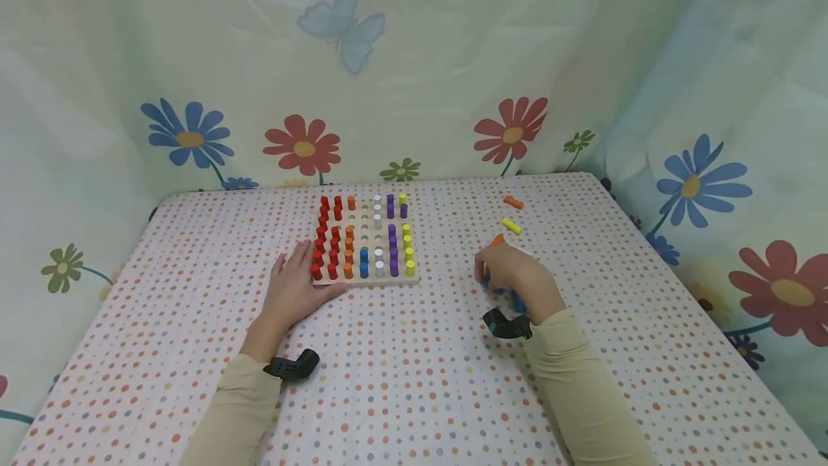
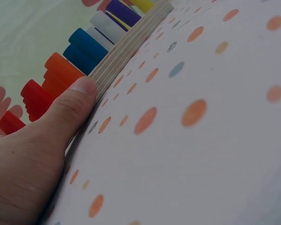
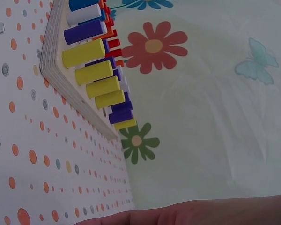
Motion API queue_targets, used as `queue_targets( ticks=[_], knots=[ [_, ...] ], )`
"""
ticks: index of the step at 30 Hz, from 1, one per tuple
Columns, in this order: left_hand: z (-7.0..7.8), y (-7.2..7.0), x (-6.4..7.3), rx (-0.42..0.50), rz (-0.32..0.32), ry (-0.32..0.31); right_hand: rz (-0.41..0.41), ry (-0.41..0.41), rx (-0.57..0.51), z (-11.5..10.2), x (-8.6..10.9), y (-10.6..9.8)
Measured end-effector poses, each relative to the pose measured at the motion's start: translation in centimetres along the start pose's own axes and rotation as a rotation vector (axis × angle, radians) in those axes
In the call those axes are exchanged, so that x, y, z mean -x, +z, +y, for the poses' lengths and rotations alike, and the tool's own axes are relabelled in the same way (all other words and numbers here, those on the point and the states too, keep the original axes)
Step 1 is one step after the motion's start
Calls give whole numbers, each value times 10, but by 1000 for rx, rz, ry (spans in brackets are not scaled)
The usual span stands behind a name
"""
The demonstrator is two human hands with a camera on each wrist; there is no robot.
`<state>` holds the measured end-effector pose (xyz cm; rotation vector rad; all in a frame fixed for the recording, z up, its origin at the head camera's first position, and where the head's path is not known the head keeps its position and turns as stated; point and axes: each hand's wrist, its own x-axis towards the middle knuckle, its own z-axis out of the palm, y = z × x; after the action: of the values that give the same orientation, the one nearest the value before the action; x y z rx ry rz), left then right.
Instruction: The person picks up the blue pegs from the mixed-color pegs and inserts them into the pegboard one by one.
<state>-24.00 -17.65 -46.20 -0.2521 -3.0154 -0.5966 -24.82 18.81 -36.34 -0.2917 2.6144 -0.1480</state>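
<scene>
A wooden pegboard (image 1: 414,280) stands on the table, filled with rows of red, orange, blue, white, purple and yellow pegs. At its front left corner rests my left hand (image 1: 297,290), fingers along the left side. The left wrist view shows the thumb (image 2: 77,101) laid against the front edge. Over on the right, my right hand (image 1: 517,272) reaches down with bent fingers among loose pegs. A blue peg (image 1: 519,302) shows below it and an orange peg (image 1: 497,240) beyond its knuckles. Its fingertips are hidden, so I cannot tell whether it holds a peg.
Farther back on the right lie a loose yellow peg (image 1: 511,226) and an orange peg (image 1: 514,202). Bare holes show in the board's middle columns. A dotted cloth (image 1: 388,394) covers the table, and a flowered curtain (image 1: 427,56) hangs behind it.
</scene>
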Motion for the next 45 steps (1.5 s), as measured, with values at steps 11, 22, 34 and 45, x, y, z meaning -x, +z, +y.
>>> queue_targets(
  ticks=[11, 22, 34, 45],
  knots=[
    [0, 1, -3, -8, 5, -6, 99, -77, 9, -5, -3, -3],
    [2, 2, -3, -8, -4, -19, 213, -85, -59, -7, -1, -7],
    [-2, 1, -5, -20, 8, -13, 389, -210, -132, -39, -6, -24],
    [0, 1, -3, -8, 4, -19, 520, -347, -217, -91, -32, -27]
  ],
)
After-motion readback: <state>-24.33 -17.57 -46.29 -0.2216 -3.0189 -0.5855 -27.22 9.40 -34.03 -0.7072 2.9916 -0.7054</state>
